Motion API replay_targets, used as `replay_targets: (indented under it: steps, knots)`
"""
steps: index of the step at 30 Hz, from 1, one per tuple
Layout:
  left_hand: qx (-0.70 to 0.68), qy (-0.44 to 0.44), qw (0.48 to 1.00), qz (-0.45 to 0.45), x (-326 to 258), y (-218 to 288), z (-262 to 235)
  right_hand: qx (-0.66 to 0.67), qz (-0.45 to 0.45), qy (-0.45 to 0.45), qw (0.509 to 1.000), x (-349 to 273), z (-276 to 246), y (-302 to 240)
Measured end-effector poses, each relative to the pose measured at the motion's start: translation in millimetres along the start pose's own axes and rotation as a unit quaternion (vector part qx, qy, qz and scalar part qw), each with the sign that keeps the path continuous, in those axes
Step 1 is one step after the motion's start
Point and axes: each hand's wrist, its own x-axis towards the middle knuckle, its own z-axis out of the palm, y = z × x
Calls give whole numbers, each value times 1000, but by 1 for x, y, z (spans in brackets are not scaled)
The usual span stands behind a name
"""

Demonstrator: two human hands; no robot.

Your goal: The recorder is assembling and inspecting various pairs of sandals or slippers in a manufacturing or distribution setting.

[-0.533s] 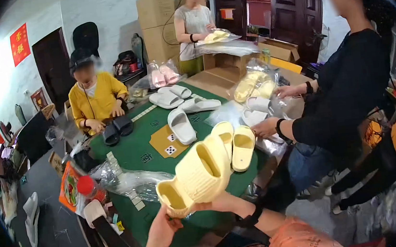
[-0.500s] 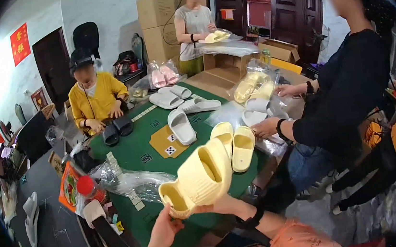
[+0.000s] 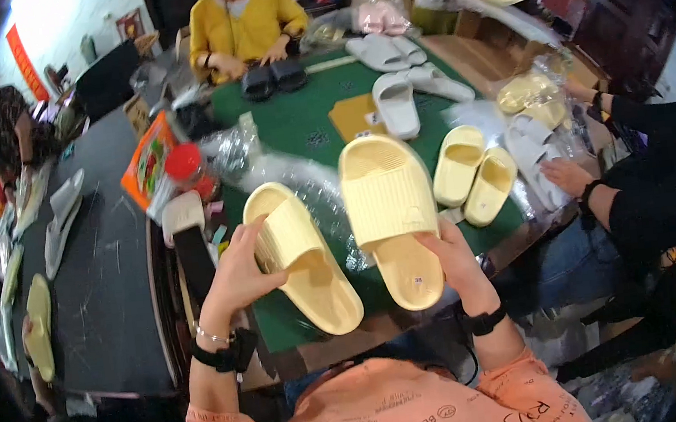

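My left hand (image 3: 237,267) is closed around the strap side of one pale yellow slide sandal (image 3: 326,290). A second pale yellow slide sandal (image 3: 390,197) is gripped by my right hand (image 3: 455,252), thumb on its side just below the ribbed strap. Both sandals are held side by side over the near part of the green table (image 3: 285,332), soles down and toes pointing away from me. Another yellow pair (image 3: 476,173) rests on the table beyond my right hand. A crumpled clear plastic bag (image 3: 292,170) lies behind the held sandals.
Grey slides (image 3: 397,104) and a black pair (image 3: 273,78) stand farther back. At left are a red-lidded jar (image 3: 185,165) and a dark table (image 3: 117,300) with a grey slide (image 3: 64,223). A person in yellow (image 3: 244,23) sits opposite; a co-worker's hand (image 3: 565,177) touches grey slides at right.
The yellow sandals, earlier held up together, are now lowered and apart, one in each hand. The view has tilted down and turned left. Across the table, the person in yellow stays by the black slides.
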Motion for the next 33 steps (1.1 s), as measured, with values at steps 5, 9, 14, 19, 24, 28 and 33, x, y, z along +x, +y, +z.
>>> replay_targets:
  steps: [5,9,14,19,24,28,33]
  knots:
    - [52,-46,996,-53,-17,-22,9,-13,37,5,999,24,34,64]
    - [56,-42,995,-67,-20,-47,24,6,86,5,996,30,37,98]
    - [60,-20,997,-39,-17,-66,36,-231,53,-18,971,37,21,101]
    - [166,104,980,-31,-33,-43,61,-267,63,30,961,17,-1,31]
    - [21,28,999,-4,-58,-3,87,-345,-13,195,918,-2,-76,23]
    - [21,-5,999,-23,-57,-4,109,-472,11,157,867,-20,-91,44]
    - [77,-31,996,-17,-44,-5,120,-531,28,138,835,-20,-77,55]
